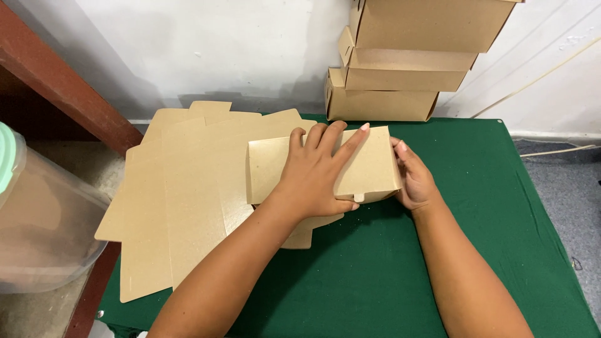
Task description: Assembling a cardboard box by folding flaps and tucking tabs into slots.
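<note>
The box [369,164] is held in a two-sided grip: the left hand [319,175] is laid flat on its lid, fingers spread and pointing up and to the right, while the right hand [412,178] is cupped against its right end, thumb on the top edge. Neither hand is closed round it; it is pressed between palm and worktop [400,269] and steadied from the side. The box's long axis runs left to right, directly under the left hand and just left of the right hand, so the left hand is the nearer to its middle. A small tab (half-round) shows at the front edge, below the left thumb.

The box's left part rests on a pile of flat blanks [181,194], which fans out toward the worktop's left edge. Behind, near the wall, finished boxes [400,62] are stacked, well apart from the hands. Open green cloth lies in front and to the right.
</note>
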